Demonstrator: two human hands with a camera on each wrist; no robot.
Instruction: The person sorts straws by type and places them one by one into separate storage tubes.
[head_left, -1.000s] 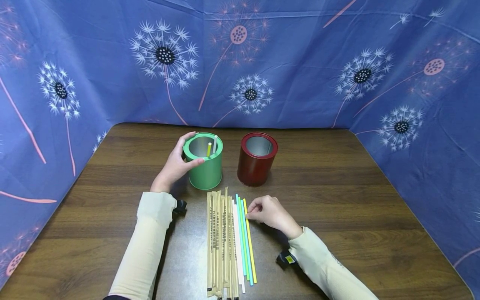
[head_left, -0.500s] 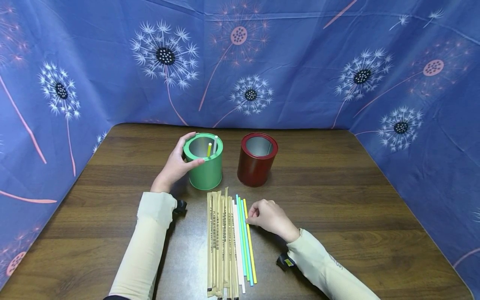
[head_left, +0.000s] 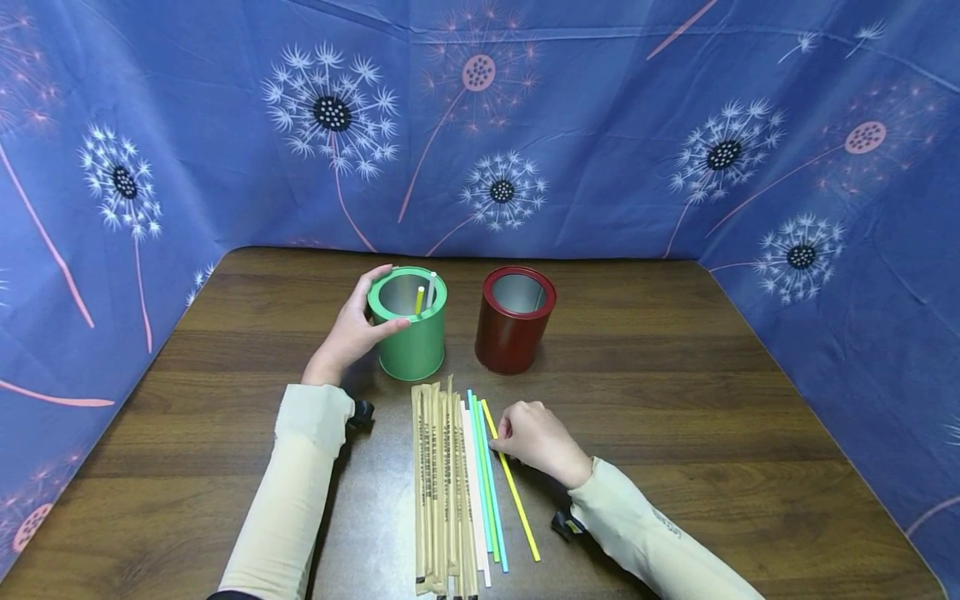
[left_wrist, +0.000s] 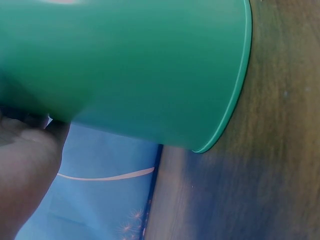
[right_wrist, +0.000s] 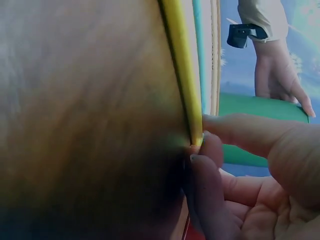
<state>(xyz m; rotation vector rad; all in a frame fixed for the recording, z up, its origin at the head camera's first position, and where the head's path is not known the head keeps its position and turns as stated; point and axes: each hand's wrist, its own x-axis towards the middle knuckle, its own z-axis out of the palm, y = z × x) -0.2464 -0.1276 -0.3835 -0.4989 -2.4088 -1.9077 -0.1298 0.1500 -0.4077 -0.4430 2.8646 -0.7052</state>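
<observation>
My left hand (head_left: 348, 329) grips the green can (head_left: 414, 350) near its rim, thumb across the front and fingers at the far left. Inside that can stand a yellow straw (head_left: 419, 298) and a whitish straw (head_left: 431, 287). In the left wrist view the green can (left_wrist: 130, 65) fills the upper part. My right hand (head_left: 540, 442) pinches another yellow straw (head_left: 519, 502) toward its far end. That straw lies slanted, its near end apart from the others. In the right wrist view, thumb and fingertips meet at the yellow straw (right_wrist: 182, 70); the exact contact is partly hidden.
A red can (head_left: 507, 342) stands upright right of the green one. Left of the yellow straw lie blue (head_left: 500, 533), green (head_left: 491, 508) and white straws (head_left: 476, 500). Several paper-wrapped straws (head_left: 437, 483) lie beside them. A blue dandelion-print cloth (head_left: 600, 167) hangs behind the wooden table (head_left: 675, 375).
The yellow straw's near end has swung right, away from the row, with my right hand pinching it. That hand has slid slightly toward me. My left hand stays on the green can.
</observation>
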